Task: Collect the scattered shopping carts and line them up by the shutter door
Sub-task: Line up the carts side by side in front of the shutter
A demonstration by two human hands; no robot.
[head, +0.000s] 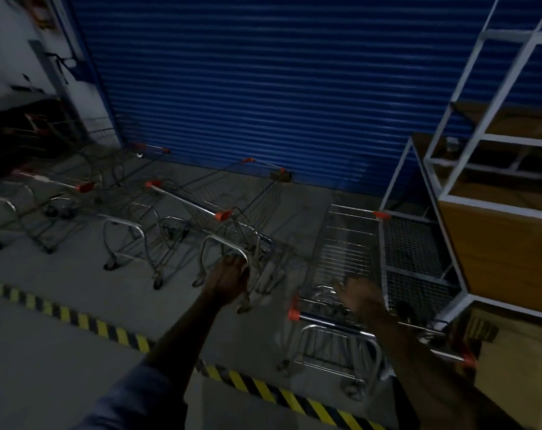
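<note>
Several shopping carts (182, 218) stood in a loose row on the left and middle of the floor, in front of the blue shutter door (263, 88). The left hand (229, 279) reached to the frame of the nearest one; whether it gripped could not be told. The right hand (361, 297) hovered with fingers spread above another cart (344, 274), beside a white rack (468, 169). Striped tape (108, 328) crossed the floor.

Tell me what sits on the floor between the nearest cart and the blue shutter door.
In the head view, only bare grey floor lies between the nearest cart and the shutter door; nothing stands on that stretch.
</note>
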